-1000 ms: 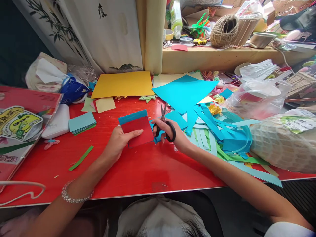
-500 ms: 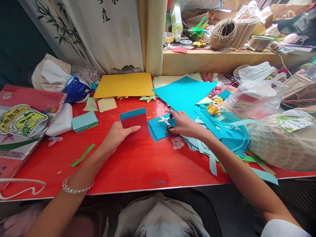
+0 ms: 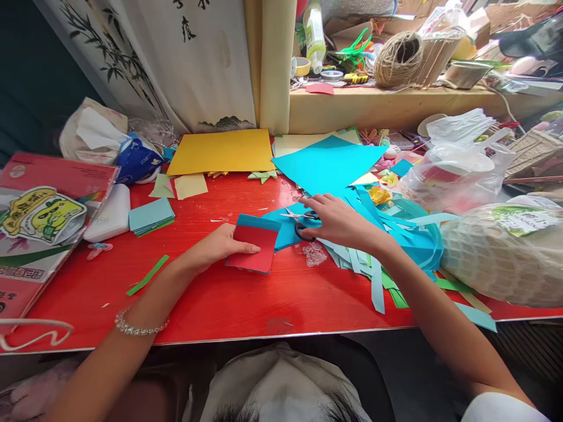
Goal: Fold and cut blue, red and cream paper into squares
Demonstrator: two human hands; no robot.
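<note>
- Head view: left grip (image 3: pixel 224 243) pinches red card (image 3: pixel 260 235), blue along top, by blue stack (image 3: pixel 285 240), over table (image 3: pixel 197 316).
- Right grip (image 3: pixel 341 223) spread at scissors (image 3: pixel 295 215); contact unclear.
- Seemingly done: strips (image 3: pixel 377 287) cut, pale squares (image 3: pixel 152 215) stacked.
- Seemingly left: blue sheet (image 3: pixel 329 164), yellow sheet (image 3: pixel 224 151) look uncut.
- In way: scissors on blue stack; strips crowd right forearm.

On the curtain (image 3: pixel 211 70), apparently 痕
</note>
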